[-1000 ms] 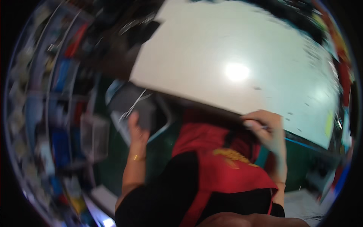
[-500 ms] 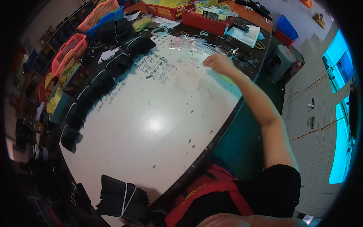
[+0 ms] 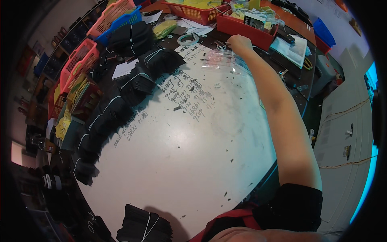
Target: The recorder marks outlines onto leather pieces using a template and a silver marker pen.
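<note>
Lying at upper centre, below the curled right hand (image 3: 241,44), whose contents cannot be told, clear plastic bags (image 3: 221,61) are judged light and slippery, best pinched by an edge; the left hand is unseen.

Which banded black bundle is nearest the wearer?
The lone bundle at the picture's bottom edge; the other bundles lie farther off, along the left side of the white board.
</note>
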The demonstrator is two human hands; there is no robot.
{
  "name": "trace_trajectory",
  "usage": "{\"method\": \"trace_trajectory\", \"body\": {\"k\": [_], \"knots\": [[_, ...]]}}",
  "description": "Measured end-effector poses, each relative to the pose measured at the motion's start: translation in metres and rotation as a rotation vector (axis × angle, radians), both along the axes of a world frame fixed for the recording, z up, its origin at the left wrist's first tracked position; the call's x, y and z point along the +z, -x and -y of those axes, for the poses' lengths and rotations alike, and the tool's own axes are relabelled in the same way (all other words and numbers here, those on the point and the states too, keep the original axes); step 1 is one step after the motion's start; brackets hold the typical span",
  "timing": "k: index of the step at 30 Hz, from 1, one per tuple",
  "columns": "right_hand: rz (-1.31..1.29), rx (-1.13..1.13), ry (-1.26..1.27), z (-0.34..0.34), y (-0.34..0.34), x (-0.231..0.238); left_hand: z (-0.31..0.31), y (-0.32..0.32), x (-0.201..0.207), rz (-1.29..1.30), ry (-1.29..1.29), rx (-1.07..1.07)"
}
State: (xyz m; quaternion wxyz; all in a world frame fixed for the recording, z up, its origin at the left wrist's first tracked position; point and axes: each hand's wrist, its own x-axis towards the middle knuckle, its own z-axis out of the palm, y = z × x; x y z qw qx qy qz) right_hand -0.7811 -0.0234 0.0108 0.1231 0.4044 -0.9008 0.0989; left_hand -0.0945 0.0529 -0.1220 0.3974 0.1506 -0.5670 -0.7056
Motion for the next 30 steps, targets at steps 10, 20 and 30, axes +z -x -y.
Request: {"method": "trace_trajectory", "body": {"k": [10, 20, 30], "knots": [[-0.333, 0.293, -0.351, 0.023, 0.020, 0.004, 0.017, 0.030, -0.041, 0.187, 0.060, -0.275], [0.935, 0.741, -0.222, -0.042, -0.200, 0.071, -0.051, 0.012, -0.032, 0.360, 0.151, -0.378], [0.906, 1.463, -0.303, -0.199, -0.380, 0.015, -0.140, 0.035, 0.155, 0.075, -0.625, -0.257]]}}
